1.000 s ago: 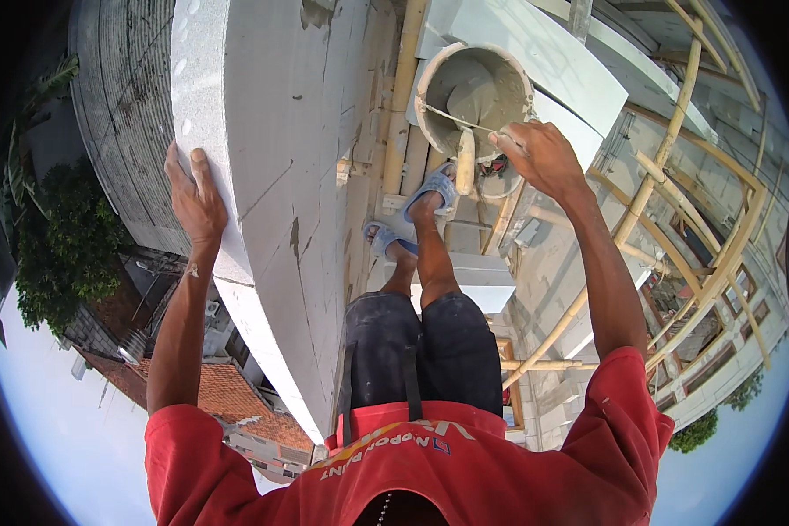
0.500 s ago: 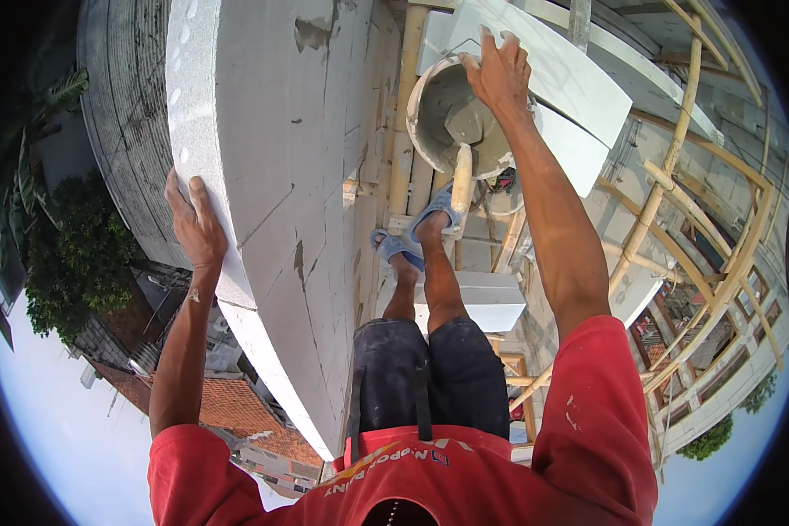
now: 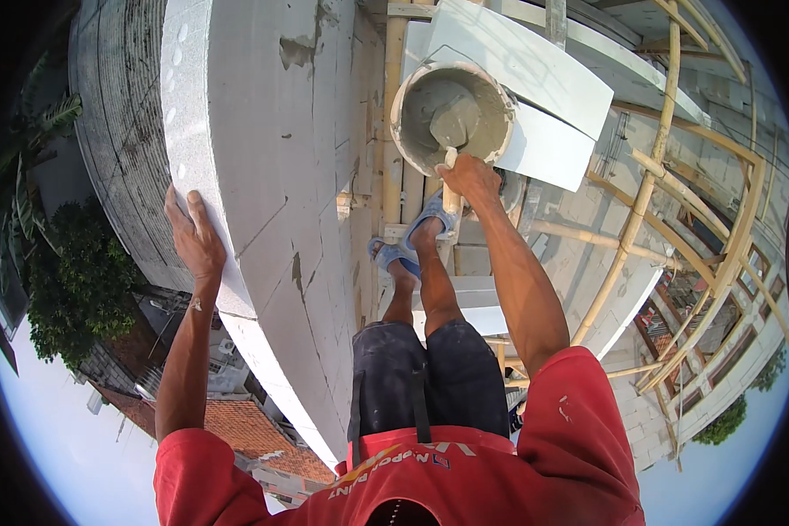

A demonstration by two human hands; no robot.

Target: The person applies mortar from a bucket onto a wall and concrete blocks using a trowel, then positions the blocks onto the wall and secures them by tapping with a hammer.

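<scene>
Low in the frame, a red cloth shirt (image 3: 465,478) and dark shorts (image 3: 430,377). Left of middle, left hand (image 3: 197,241) flat on the edge of the big white block wall (image 3: 272,175), fingers spread a little, gripping nothing. Middle of the frame, two feet in blue sandals (image 3: 412,237) on pale bamboo poles (image 3: 394,131). Just above them, right hand (image 3: 469,175) curled tight around a pale tool handle (image 3: 451,159), blade dipped down into wet grey mortar. Upper middle, round white plastic bucket (image 3: 451,118) of grey mortar, sitting on white flat blocks (image 3: 535,88). Far right, bent bamboo scaffold poles (image 3: 728,254). Far lower left, orange tiled roofs (image 3: 245,430) and green trees (image 3: 79,280).
</scene>
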